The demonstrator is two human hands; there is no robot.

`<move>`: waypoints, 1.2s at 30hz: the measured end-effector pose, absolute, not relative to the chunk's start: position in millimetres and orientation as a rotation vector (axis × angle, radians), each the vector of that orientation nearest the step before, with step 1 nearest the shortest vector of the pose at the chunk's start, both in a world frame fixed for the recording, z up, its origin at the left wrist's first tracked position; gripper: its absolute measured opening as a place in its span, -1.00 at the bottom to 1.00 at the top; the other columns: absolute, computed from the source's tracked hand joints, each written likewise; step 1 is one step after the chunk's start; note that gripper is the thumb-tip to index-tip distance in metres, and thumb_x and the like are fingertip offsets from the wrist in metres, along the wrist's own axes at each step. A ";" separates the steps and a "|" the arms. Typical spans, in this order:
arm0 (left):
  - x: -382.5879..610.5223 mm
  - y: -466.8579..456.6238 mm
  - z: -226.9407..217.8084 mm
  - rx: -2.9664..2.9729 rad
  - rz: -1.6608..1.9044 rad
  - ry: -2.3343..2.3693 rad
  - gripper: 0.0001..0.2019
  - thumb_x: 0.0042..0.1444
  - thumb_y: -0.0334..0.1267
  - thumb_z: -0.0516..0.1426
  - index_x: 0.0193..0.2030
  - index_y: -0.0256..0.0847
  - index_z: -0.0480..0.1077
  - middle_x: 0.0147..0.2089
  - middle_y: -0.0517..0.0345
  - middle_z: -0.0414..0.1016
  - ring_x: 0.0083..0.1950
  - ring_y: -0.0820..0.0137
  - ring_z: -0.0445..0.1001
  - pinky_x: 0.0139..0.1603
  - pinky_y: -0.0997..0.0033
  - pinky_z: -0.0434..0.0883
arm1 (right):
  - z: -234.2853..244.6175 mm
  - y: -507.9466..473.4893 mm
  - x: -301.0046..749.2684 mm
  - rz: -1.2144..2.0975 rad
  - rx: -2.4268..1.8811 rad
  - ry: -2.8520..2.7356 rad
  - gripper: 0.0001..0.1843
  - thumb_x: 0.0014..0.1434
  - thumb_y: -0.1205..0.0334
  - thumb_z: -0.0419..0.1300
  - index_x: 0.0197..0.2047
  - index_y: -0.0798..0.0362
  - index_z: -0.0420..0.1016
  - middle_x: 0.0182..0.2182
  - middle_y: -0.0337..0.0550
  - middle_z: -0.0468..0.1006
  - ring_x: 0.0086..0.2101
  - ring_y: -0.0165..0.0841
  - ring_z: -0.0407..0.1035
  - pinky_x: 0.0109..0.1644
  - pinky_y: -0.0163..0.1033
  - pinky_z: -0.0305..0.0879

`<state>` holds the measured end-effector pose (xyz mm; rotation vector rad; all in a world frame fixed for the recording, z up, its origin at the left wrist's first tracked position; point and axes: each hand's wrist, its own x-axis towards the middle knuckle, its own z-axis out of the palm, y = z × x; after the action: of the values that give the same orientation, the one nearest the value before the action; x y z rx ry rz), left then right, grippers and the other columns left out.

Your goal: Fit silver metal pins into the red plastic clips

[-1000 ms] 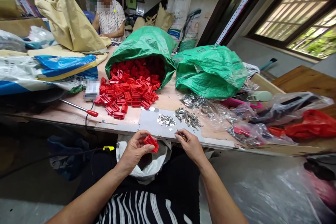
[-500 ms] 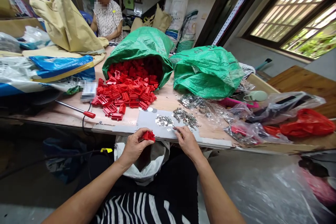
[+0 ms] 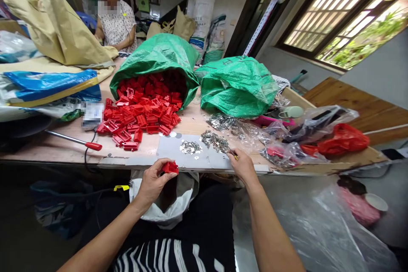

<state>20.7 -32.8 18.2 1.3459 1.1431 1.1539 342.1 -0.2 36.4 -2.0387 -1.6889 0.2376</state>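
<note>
My left hand [image 3: 151,182] pinches a red plastic part [image 3: 171,167], a small open housing, above the open white sack [image 3: 181,210] at the table's front edge. In my right hand [image 3: 245,168] is a slim tool that looks like tweezers [image 3: 235,155], its tip at the right end of a pile of small metal pieces [image 3: 215,141]. Left of that pile, flat shiny metal pieces [image 3: 190,147] lie on a grey sheet [image 3: 165,153]. Many more red plastic parts [image 3: 140,114] spill out of a green sack [image 3: 156,49] behind my left hand.
A second green sack [image 3: 237,89] stands to the right. Past it, a shallow box [image 3: 344,163] holds plastic bags and a red bag [image 3: 346,139]. A red-tipped metal lever [image 3: 92,146] juts out at left. Another person [image 3: 116,25] sits across the table.
My right hand and the tweezers have moved right, from beside the flat pieces to the right end of the other pile. The left hand still holds the red part. The view has shifted right.
</note>
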 end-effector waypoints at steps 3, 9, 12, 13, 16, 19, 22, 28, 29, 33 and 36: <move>23.5 -35.1 14.8 1.358 1.127 1.122 -0.67 -0.04 -0.19 0.26 -0.10 -0.17 0.41 -0.13 0.11 0.56 -0.15 0.35 0.51 -0.08 0.37 0.42 | 31.1 -5.9 351.3 0.245 -2.081 -1.710 -0.80 0.11 0.21 0.04 -0.27 0.05 0.46 -0.29 -0.09 0.55 -0.26 -0.24 0.41 -0.17 -0.21 0.23; 26.8 -38.5 14.3 1.358 1.130 1.122 -0.69 -0.05 -0.20 0.26 -0.13 -0.16 0.42 -0.12 0.11 0.57 -0.12 0.32 0.52 -0.06 0.34 0.42 | 28.3 -4.6 340.3 0.231 -2.077 -1.750 -0.82 0.11 0.25 0.07 -0.26 0.03 0.48 -0.30 -0.14 0.54 -0.27 -0.28 0.41 -0.19 -0.24 0.22; 25.8 -40.2 16.6 1.363 1.138 1.140 -0.69 -0.07 -0.20 0.28 -0.15 -0.16 0.43 -0.14 0.12 0.58 -0.15 0.31 0.53 -0.09 0.35 0.44 | 28.7 3.0 330.8 0.207 -2.070 -1.774 -0.84 0.11 0.29 0.10 -0.26 0.01 0.49 -0.30 -0.15 0.53 -0.27 -0.29 0.39 -0.20 -0.25 0.21; 25.2 -40.7 16.9 1.364 1.140 1.144 -0.69 -0.08 -0.20 0.28 -0.15 -0.16 0.43 -0.15 0.12 0.58 -0.15 0.31 0.53 -0.10 0.35 0.44 | 28.6 6.0 328.1 0.194 -2.072 -1.773 -0.85 0.10 0.29 0.11 -0.26 0.01 0.49 -0.30 -0.14 0.53 -0.28 -0.29 0.39 -0.21 -0.26 0.21; 23.0 -42.0 16.2 1.365 1.142 1.153 -0.68 -0.07 -0.18 0.28 -0.14 -0.16 0.44 -0.16 0.12 0.58 -0.17 0.32 0.53 -0.11 0.37 0.45 | 27.8 14.6 322.3 0.155 -2.095 -1.747 -0.84 0.12 0.30 0.11 -0.23 0.01 0.47 -0.29 -0.12 0.51 -0.28 -0.29 0.37 -0.24 -0.26 0.20; 21.1 -42.3 14.7 1.371 1.134 1.161 -0.67 -0.06 -0.17 0.28 -0.13 -0.16 0.43 -0.15 0.12 0.58 -0.15 0.32 0.53 -0.11 0.37 0.44 | 26.7 20.8 319.8 0.146 -2.112 -1.727 -0.86 0.12 0.28 0.11 -0.25 -0.01 0.47 -0.29 -0.11 0.49 -0.29 -0.28 0.37 -0.28 -0.26 0.18; 20.3 -41.9 14.4 1.375 1.124 1.159 -0.68 -0.06 -0.17 0.28 -0.13 -0.16 0.42 -0.15 0.13 0.58 -0.15 0.32 0.53 -0.10 0.37 0.44 | 26.9 23.9 319.5 0.166 -2.103 -1.728 -0.89 0.11 0.27 0.11 -0.32 -0.01 0.47 -0.32 -0.11 0.48 -0.30 -0.26 0.37 -0.29 -0.25 0.17; 21.8 -40.9 17.0 1.367 1.137 1.166 -0.69 -0.08 -0.18 0.28 -0.15 -0.16 0.43 -0.16 0.13 0.59 -0.18 0.32 0.54 -0.12 0.37 0.44 | 32.2 23.4 326.0 0.244 -1.975 -1.729 -0.84 0.11 0.20 0.08 -0.31 0.02 0.47 -0.32 -0.12 0.48 -0.27 -0.27 0.37 -0.20 -0.22 0.21; 22.2 -40.8 17.1 1.365 1.139 1.162 -0.69 -0.08 -0.18 0.28 -0.15 -0.16 0.43 -0.16 0.13 0.59 -0.18 0.32 0.54 -0.13 0.37 0.45 | 32.6 22.9 327.4 0.265 -1.945 -1.728 -0.83 0.11 0.18 0.08 -0.31 0.02 0.46 -0.32 -0.14 0.49 -0.27 -0.28 0.37 -0.18 -0.23 0.22; 24.0 -40.9 16.9 1.374 1.139 1.169 -0.69 -0.08 -0.18 0.28 -0.15 -0.16 0.44 -0.19 0.13 0.59 -0.20 0.33 0.54 -0.14 0.37 0.45 | 31.5 21.4 330.4 0.348 -1.873 -1.695 -0.77 0.11 0.08 0.06 -0.32 0.02 0.43 -0.40 -0.20 0.51 -0.36 -0.32 0.38 -0.25 -0.26 0.23; 24.7 -41.0 17.0 1.382 1.147 1.172 -0.69 -0.08 -0.18 0.28 -0.15 -0.16 0.44 -0.20 0.12 0.59 -0.21 0.32 0.54 -0.16 0.36 0.46 | 30.2 21.4 329.9 0.375 -1.857 -1.649 -0.76 0.09 0.04 0.06 -0.35 0.02 0.41 -0.45 -0.20 0.51 -0.41 -0.31 0.38 -0.31 -0.26 0.22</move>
<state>24.7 -41.0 17.0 1.3816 1.1718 1.1469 329.9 21.4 30.2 -1.8572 -1.6486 0.3748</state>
